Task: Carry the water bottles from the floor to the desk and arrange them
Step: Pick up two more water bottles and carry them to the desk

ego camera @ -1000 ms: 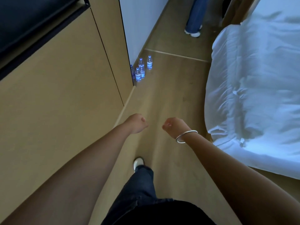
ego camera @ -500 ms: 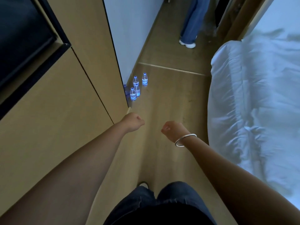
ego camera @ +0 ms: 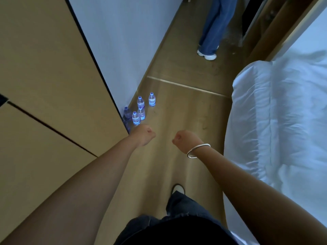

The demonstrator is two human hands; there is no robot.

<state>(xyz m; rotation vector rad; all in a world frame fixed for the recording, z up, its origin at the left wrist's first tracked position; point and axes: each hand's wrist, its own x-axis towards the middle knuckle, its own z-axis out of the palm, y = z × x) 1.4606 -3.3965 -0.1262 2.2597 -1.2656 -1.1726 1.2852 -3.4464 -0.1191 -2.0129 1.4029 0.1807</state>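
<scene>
Both arms are stretched out ahead over the wooden floor (ego camera: pixel 185 110), and the left hand (ego camera: pixel 144 134) is balled into a fist with nothing in it, knuckles forward, hanging just short of the bottles in this view. The right hand (ego camera: pixel 185 140) is the same story: fingers curled in, holding nothing, a silver bangle (ego camera: pixel 198 150) loose around the wrist. The two fists sit apart from each other, a strip of floor showing between them. And there are the water bottles (ego camera: pixel 140 110), five of them with blue caps, standing upright on the floor in a tight cluster at the foot of the white wall (ego camera: pixel 123 41), right by the corner of the wooden cabinet (ego camera: pixel 53 85). One bottle stands a little off to the right of the group, one is tucked in shadow against the cabinet edge, the other three bunch close between. To the right, a bed with rumpled white bedding (ego camera: pixel 283 121) runs along the walkway. Down below, dark trousers and one light shoe (ego camera: pixel 178 189) planted on the boards. Further up the corridor, another person's legs in blue jeans (ego camera: pixel 214 23) and a white shoe, well beyond the bottles.
</scene>
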